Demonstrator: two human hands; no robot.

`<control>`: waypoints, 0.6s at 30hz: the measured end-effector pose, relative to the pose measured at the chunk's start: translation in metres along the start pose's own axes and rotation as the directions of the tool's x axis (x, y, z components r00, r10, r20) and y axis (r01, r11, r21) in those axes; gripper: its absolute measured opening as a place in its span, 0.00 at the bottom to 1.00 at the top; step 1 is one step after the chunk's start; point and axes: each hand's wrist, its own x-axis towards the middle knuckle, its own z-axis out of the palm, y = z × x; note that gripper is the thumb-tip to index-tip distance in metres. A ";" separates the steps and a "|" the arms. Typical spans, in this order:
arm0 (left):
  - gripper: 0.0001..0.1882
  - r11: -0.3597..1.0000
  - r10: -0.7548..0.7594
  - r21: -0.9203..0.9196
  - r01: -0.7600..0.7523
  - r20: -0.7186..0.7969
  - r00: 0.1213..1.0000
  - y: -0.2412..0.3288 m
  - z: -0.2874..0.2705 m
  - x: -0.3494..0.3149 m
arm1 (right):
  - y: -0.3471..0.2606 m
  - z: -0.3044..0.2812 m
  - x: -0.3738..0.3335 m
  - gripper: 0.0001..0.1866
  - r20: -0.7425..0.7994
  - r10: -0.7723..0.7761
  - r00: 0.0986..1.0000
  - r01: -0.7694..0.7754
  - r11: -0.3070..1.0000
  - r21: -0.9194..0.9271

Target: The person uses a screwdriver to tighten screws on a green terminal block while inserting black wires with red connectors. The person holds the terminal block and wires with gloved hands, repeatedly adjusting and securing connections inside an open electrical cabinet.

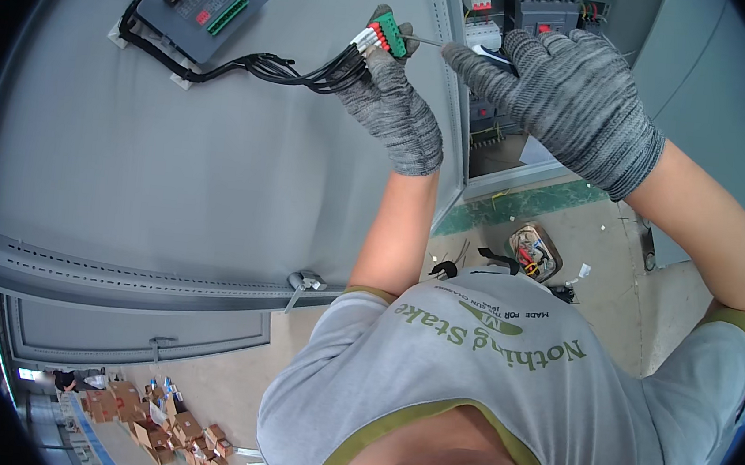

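In a grey knit glove, my left hand (390, 101) grips a green terminal plug (391, 35) between thumb and fingers. Black wires (302, 74) with white sleeves and red ends run into the plug. My right hand (570, 99), gloved the same way, is closed around a screwdriver (494, 59); its thin shaft points left and its tip reaches the plug's right side. Whether the tip sits in a screw cannot be made out. The wire bundle leads left to a dark grey control module (202, 5) mounted on the cabinet door (192, 164).
Right of the door stands the open cabinet with breakers (542, 13) and wiring. A tool basket (535, 251) rests on the floor below. The door's handle latch (304, 281) sticks out at its lower edge. Cardboard boxes (165, 423) are piled farther off at lower left.
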 end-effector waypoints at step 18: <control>0.20 0.992 0.063 0.099 -0.072 0.087 0.994 -0.005 -0.005 -0.001 | -0.003 0.034 0.004 0.22 0.061 0.339 0.939 -0.132 0.191 0.973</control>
